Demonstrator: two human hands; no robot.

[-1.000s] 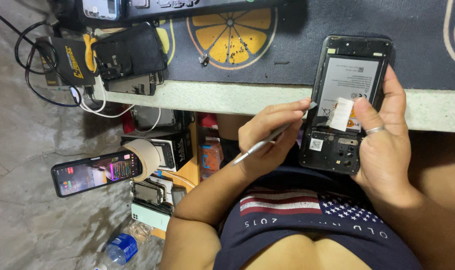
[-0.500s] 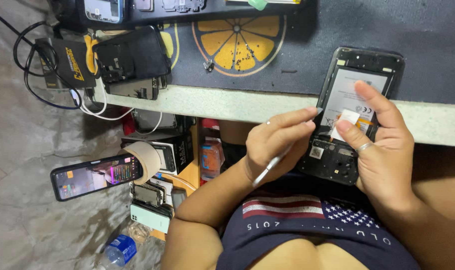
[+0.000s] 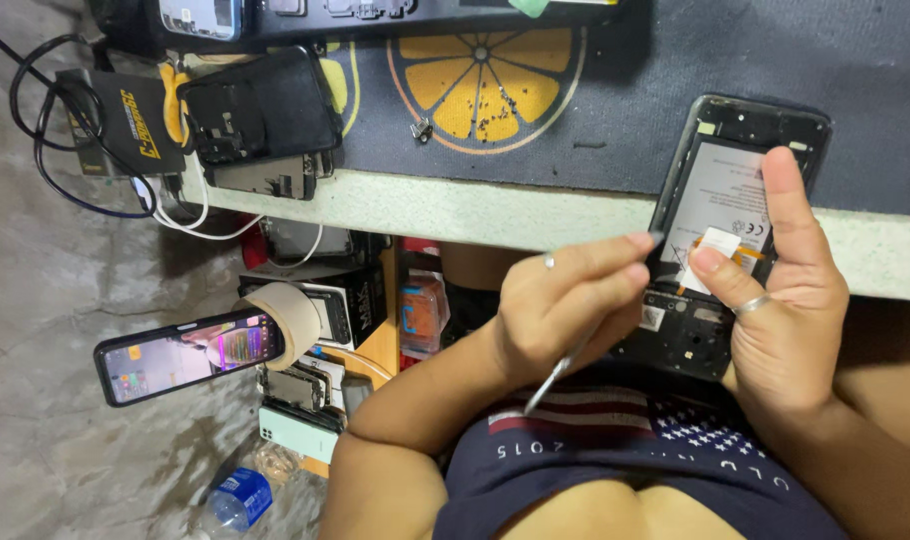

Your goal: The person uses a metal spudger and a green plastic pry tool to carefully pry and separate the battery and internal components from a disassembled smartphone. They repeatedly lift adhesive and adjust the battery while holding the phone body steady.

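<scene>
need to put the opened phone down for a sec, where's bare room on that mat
The dark mat is bare between the orange slice print and the opened phone in the right hand, and right of that phone. The pale table edge below the print is free too. The mat's left end is crowded: black phone shells and a charger with cables.

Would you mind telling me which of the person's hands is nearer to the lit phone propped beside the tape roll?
Left. The left hand, holding a thin metal tool, is closer to the lit phone; the right hand grips the opened phone farther away.
</scene>
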